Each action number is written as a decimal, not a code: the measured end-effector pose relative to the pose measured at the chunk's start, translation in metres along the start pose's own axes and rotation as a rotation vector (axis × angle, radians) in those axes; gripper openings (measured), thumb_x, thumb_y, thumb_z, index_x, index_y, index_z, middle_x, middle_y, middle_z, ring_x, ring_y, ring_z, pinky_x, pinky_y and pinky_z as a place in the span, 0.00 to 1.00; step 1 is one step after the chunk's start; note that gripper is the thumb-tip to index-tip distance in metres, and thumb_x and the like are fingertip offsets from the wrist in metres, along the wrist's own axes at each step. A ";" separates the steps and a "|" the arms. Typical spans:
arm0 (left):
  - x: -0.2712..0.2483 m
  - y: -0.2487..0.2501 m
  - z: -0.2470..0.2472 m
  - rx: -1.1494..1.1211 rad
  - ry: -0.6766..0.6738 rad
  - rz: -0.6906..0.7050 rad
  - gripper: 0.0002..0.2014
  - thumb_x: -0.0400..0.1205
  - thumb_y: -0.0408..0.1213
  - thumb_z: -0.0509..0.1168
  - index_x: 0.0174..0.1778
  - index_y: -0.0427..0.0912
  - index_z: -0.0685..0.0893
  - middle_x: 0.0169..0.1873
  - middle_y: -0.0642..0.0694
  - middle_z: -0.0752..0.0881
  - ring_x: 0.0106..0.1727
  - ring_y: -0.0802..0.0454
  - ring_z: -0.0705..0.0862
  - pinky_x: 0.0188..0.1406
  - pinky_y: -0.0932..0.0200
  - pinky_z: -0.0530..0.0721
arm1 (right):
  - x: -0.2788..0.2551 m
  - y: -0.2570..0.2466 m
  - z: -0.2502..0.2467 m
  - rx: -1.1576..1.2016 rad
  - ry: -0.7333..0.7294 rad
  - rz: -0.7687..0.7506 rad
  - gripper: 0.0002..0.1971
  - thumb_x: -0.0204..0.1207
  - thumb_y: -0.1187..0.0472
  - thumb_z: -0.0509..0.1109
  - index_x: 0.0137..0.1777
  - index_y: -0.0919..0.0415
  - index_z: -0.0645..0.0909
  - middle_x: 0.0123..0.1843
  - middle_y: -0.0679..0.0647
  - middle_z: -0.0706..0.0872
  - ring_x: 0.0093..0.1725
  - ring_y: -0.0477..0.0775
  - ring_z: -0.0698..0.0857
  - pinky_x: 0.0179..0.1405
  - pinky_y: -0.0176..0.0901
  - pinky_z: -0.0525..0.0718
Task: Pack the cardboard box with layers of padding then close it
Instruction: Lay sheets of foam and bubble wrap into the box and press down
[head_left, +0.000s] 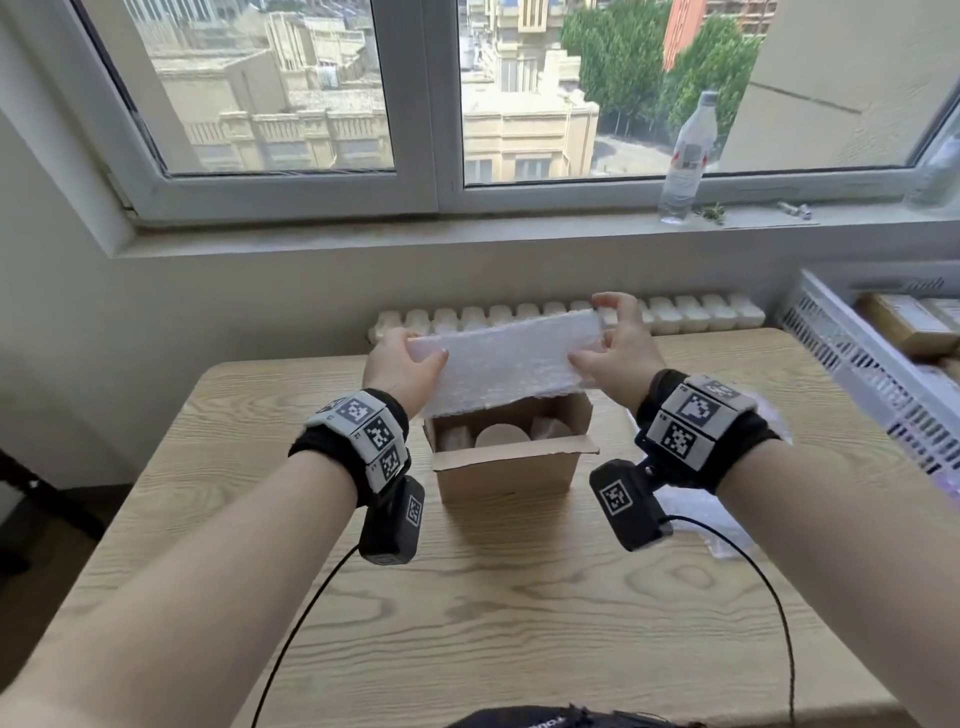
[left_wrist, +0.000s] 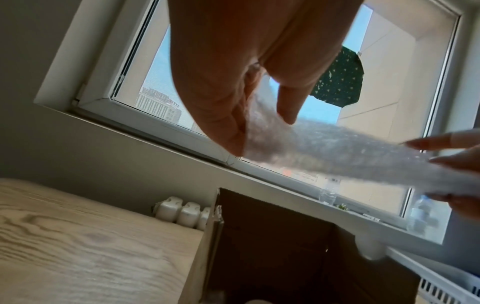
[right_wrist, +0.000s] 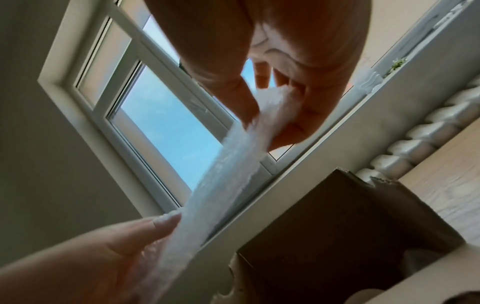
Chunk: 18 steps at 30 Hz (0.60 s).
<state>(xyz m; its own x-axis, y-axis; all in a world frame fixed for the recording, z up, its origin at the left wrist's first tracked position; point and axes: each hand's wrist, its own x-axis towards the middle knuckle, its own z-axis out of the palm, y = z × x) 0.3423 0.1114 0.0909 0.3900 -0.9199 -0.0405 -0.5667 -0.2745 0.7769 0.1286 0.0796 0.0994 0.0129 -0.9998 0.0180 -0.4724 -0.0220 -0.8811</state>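
The left hand (head_left: 402, 364) and right hand (head_left: 618, 348) each pinch an end of the bubble wrap (head_left: 504, 358). It hangs over the open cardboard box (head_left: 506, 470) on the table (head_left: 519, 597).

Bright daylight pours in through a wide window (head_left: 415, 104) and lights the head view evenly. The wooden tabletop (head_left: 519, 597) shows only soft, faint shadows beside the cardboard box (head_left: 506, 475). Wide-angle distortion bends the window frame and the walls toward the picture edges. In both wrist views the camera looks up against the sky, so the left hand (left_wrist: 233, 67) and right hand (right_wrist: 293, 61) appear as dark, orange-tinted, backlit shapes. The bubble wrap (left_wrist: 350, 156) is smeared by blur, and the box interior is deep in shadow.
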 end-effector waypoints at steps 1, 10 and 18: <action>0.002 -0.001 0.003 0.012 0.004 -0.006 0.25 0.81 0.43 0.65 0.73 0.39 0.71 0.70 0.39 0.76 0.69 0.43 0.76 0.60 0.57 0.73 | 0.004 0.003 0.005 -0.023 0.016 -0.011 0.29 0.74 0.72 0.67 0.73 0.54 0.64 0.41 0.47 0.74 0.31 0.44 0.75 0.31 0.33 0.81; -0.002 -0.021 0.055 0.646 -0.213 0.382 0.19 0.84 0.42 0.57 0.72 0.45 0.74 0.74 0.46 0.70 0.74 0.46 0.68 0.73 0.52 0.66 | 0.035 0.047 0.061 -0.261 -0.081 0.101 0.17 0.79 0.70 0.62 0.67 0.60 0.74 0.55 0.59 0.81 0.46 0.56 0.80 0.40 0.36 0.74; 0.002 -0.041 0.106 0.908 -0.483 0.291 0.27 0.84 0.58 0.47 0.74 0.49 0.69 0.74 0.42 0.70 0.78 0.38 0.62 0.76 0.39 0.61 | 0.042 0.078 0.068 -0.583 -0.211 0.080 0.21 0.76 0.74 0.59 0.70 0.65 0.70 0.70 0.62 0.70 0.66 0.63 0.76 0.61 0.45 0.73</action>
<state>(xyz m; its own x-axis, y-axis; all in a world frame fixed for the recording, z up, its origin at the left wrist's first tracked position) 0.2897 0.0916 -0.0077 -0.0636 -0.9424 -0.3285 -0.9976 0.0513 0.0461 0.1522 0.0363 -0.0007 0.1033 -0.9776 -0.1833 -0.8817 -0.0048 -0.4718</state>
